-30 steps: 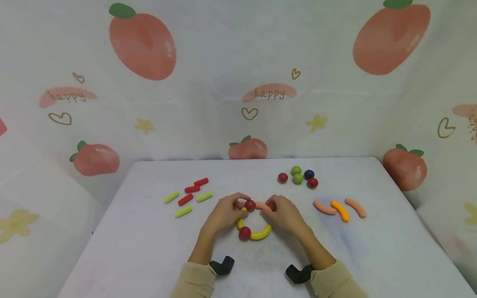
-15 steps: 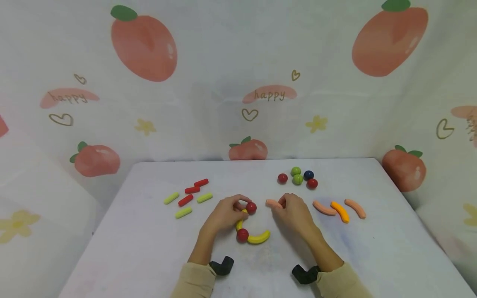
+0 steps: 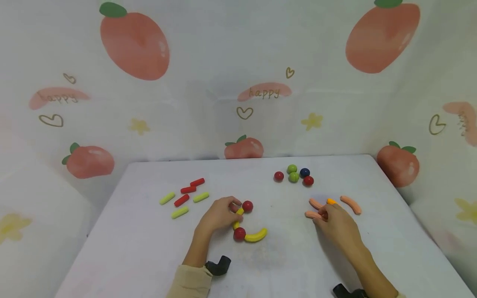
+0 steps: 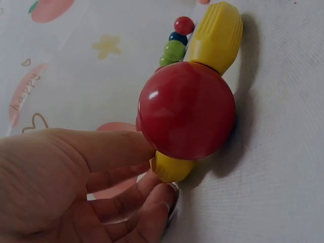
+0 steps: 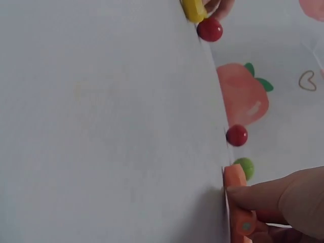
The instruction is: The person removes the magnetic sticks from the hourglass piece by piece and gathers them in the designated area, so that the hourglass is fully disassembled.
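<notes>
My left hand (image 3: 220,213) pinches a curved yellow piece (image 3: 236,225) between thumb and fingers. Its lower end meets a red ball (image 3: 239,234), joined to a second yellow curved piece (image 3: 257,236); another red ball (image 3: 247,206) sits at the upper end. In the left wrist view the lower red ball (image 4: 187,111) partly hides the held piece. At the right, my right hand (image 3: 339,225) pinches a curved peach-coloured piece (image 3: 311,215), which also shows in the right wrist view (image 5: 234,177). Close by lie another peach piece (image 3: 315,203) and a partly hidden orange piece (image 3: 331,201).
One more peach curved piece (image 3: 351,205) lies to the right. Red, green and dark blue balls (image 3: 294,177) cluster at the back right. Short red sticks (image 3: 181,200) and light green sticks (image 3: 180,212) lie on the left of the white table (image 3: 123,248). A printed curtain hangs behind.
My right hand has drawn the peach piece away from the upper red ball and carried it right, beside the other curved pieces. My left hand still holds the yellow piece.
</notes>
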A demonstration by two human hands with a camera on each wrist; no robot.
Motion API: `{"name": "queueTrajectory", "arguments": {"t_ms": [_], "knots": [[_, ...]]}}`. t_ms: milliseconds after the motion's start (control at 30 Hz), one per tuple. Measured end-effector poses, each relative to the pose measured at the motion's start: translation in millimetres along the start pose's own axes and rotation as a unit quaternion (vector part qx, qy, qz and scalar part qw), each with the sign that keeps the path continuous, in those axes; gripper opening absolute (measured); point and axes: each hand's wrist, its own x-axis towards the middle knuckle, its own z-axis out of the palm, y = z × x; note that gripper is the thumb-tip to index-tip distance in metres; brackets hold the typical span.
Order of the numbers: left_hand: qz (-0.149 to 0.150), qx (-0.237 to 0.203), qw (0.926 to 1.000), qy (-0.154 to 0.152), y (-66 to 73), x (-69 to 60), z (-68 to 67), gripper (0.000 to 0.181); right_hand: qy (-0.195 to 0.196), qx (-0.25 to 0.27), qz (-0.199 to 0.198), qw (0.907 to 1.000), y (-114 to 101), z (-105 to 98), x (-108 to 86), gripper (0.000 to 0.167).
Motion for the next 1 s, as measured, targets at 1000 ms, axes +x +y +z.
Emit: {"name": "queueTrajectory", "arguments": {"t_ms": [1000], "knots": [[0.028,-0.019,0.9994,0.004,-7.3,5.8,3.5,0.026,-0.167,0.246,-0.072,0.952,-103.8,80.7,60.9,0.037]]}}
